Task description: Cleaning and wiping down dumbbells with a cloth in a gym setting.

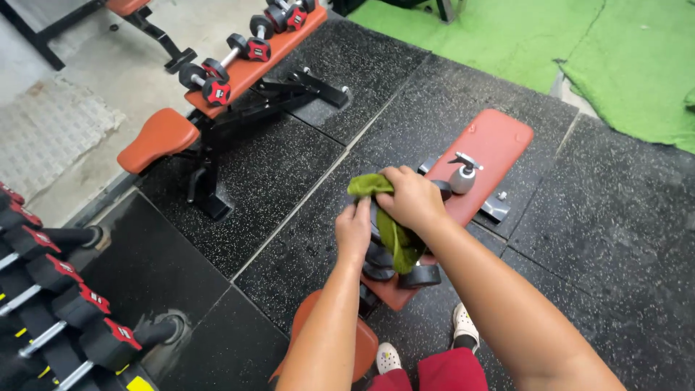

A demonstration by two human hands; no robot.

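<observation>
Green cloth [391,232] is hanging from your right hand [413,199], which is gripping it closed over a dark dumbbell [391,264] on the orange bench [489,145]. Your left hand [353,230] is pinching the cloth's edge beside it. Beyond your right hand a grey spray bottle [462,176] is standing; the wiping seems midway, with other dumbbells [217,80] waiting farther off.

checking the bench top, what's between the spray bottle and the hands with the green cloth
In the head view, only bare orange bench pad lies between the spray bottle and the right hand gripping the green cloth; the left hand is beside it.
</observation>
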